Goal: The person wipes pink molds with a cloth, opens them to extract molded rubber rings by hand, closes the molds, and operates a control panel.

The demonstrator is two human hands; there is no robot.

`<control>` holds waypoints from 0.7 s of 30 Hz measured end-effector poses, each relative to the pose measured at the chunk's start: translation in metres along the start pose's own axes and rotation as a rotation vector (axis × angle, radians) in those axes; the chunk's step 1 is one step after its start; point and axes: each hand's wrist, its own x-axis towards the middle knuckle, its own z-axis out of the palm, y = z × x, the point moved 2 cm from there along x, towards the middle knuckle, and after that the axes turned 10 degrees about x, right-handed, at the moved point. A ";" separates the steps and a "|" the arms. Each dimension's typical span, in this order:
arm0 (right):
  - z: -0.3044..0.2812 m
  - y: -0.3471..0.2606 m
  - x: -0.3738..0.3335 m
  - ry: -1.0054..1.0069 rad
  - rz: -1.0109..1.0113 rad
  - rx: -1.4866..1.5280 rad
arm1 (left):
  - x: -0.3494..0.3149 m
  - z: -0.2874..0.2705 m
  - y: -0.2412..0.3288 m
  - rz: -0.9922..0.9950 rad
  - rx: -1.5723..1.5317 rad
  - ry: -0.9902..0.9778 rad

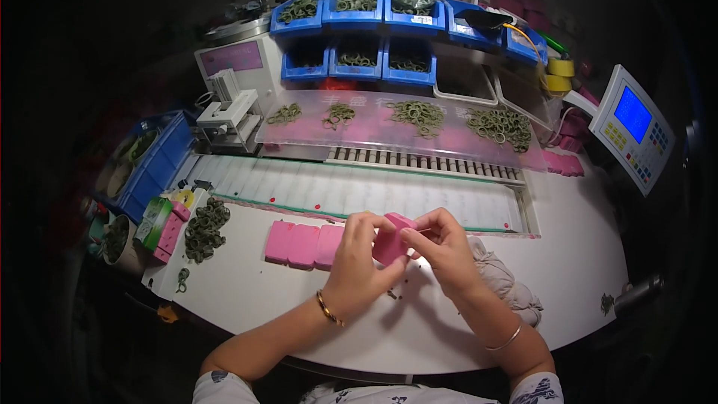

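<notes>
Over the white table I hold up a pink block (392,244), tilted, between both hands. My left hand (357,256) grips its left side, fingers at the top and thumb below. On the block's right edge, the thumb and fingers of my right hand (443,248) pinch together; whether they also hold something small is hidden. A row of similar pink blocks (302,244) lies flat beside my left hand. Several tiny dark bits (394,295) are scattered on the table beneath the hands.
A cloth bundle (505,280) lies right of my right hand. Dark green rings (206,229) are heaped at left, with more on a clear shelf (359,135) and in blue bins (356,7). A white conveyor (374,193) runs behind the blocks; a control panel (634,129) stands at right.
</notes>
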 end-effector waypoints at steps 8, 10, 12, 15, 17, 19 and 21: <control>0.041 0.047 0.016 -0.291 -0.064 -0.533 | 0.052 -0.047 -0.140 -0.294 0.351 0.080; 0.051 0.058 0.019 -0.352 -0.210 -0.647 | 0.058 -0.047 -0.152 -0.311 0.449 0.029; 0.061 0.060 0.023 -0.382 -0.283 -0.751 | 0.066 -0.040 -0.155 -0.283 0.469 0.036; 0.070 0.060 0.023 -0.421 -0.346 -0.849 | 0.074 -0.040 -0.168 -0.328 0.378 0.066; 0.067 0.060 0.025 -0.441 -0.394 -0.820 | 0.079 -0.047 -0.170 -0.330 0.550 0.064; 0.058 0.048 0.019 -0.426 -0.395 -0.807 | 0.080 -0.055 -0.178 -0.358 0.576 0.021; 0.046 0.032 0.012 -0.414 -0.392 -0.793 | 0.075 -0.062 -0.173 -0.281 0.806 0.118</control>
